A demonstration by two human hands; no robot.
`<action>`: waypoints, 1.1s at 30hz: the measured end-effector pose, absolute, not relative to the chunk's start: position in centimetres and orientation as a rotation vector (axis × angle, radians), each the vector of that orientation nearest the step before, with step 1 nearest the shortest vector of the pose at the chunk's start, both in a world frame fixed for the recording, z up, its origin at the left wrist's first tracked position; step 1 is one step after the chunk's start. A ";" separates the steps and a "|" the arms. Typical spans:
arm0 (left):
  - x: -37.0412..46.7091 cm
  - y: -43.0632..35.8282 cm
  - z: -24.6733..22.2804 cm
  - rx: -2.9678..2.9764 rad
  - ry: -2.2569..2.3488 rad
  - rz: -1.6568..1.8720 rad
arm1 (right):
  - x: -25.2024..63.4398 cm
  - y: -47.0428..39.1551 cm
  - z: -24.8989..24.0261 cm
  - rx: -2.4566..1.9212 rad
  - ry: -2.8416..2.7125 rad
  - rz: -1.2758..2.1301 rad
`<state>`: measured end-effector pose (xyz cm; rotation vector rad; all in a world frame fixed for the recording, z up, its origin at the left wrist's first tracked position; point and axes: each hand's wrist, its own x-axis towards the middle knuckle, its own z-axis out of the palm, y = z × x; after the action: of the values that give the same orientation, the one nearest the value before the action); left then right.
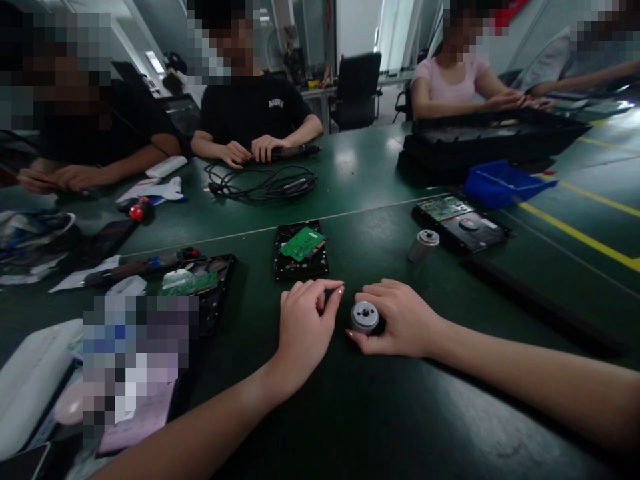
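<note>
holding a silver metal cylinder [365, 317], the right hand [403, 317] has its thumb at the near side and its fingers curled around the far side, so the grip is closed on it. the round top face of the cylinder, with small dark holes, looks up to the camera; whether its bottom touches the table i cannot tell. just beside it, the left hand [305, 323] makes a narrow pinch, with the tips of the thumb and the index finger together; if something very small is between them, i cannot tell. the left hand is apart from the cylinder.

beyond the left hand, near its knuckles, lies a black hard drive [303, 270], and on top of it a green circuit board [303, 244] rests at an angle. beyond the right hand, a second metal cylinder [424, 247] stands upright on the green table [350, 427]. behind it, more to the right, is another drive with a board [463, 223], and next to this a blue bin [500, 185]. a long black bar [540, 300] lies on the right side.

on the left side are a dark pen-like tool [145, 267], an opened drive [213, 297], a pink sheet [143, 417] and a white object [40, 380]. across the table, a person in a black t-shirt [250, 110] has both hands at a dark tool [295, 153], near a coiled black cable [265, 185]. a person in a pink shirt [463, 80] sits behind a large black tray [450, 150].
</note>
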<state>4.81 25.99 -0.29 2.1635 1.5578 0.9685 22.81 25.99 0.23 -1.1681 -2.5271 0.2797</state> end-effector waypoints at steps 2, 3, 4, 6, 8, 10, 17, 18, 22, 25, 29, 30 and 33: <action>4.7 26.0 -0.3 2.274 1.588 0.805 | 22.8 26.0 0.2 -1.154 -2.523 0.288; 4.7 26.0 -0.3 2.299 1.595 0.757 | 22.8 26.0 0.2 -1.150 -2.522 0.290; 4.7 25.9 -0.3 2.309 1.601 0.729 | 22.9 26.0 0.2 -1.148 -2.520 0.291; 4.7 25.8 -0.2 2.312 1.612 0.711 | 22.9 26.0 0.2 -1.151 -2.518 0.286; 4.7 25.8 -0.3 2.312 1.629 0.722 | 22.8 26.0 0.2 -1.159 -2.519 0.280; 4.6 25.9 -0.3 2.299 1.680 0.761 | 22.8 26.0 0.3 -1.167 -2.526 0.279; 4.7 25.9 -0.5 2.229 1.816 0.745 | 22.8 25.9 0.3 -1.188 -2.543 0.286; 4.7 26.0 -0.5 2.221 1.821 0.733 | 22.8 25.9 0.3 -1.189 -2.542 0.283; 4.7 26.1 -0.4 2.163 1.780 0.799 | 22.8 25.9 0.3 -1.180 -2.536 0.279; 4.7 26.0 0.0 2.133 1.594 1.057 | 22.8 26.0 0.3 -1.193 -2.539 0.278; 5.0 25.4 0.6 2.224 1.166 1.239 | 22.9 26.1 0.1 -1.177 -2.541 0.287; 5.1 25.3 0.7 2.228 1.102 1.234 | 22.9 26.1 0.0 -1.169 -2.542 0.287; 5.1 25.2 0.8 2.185 1.054 1.249 | 22.9 26.1 0.0 -1.163 -2.547 0.279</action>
<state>5.10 25.20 0.79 2.1847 1.0541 1.2490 22.87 26.12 -0.01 -1.1628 -2.5470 0.2790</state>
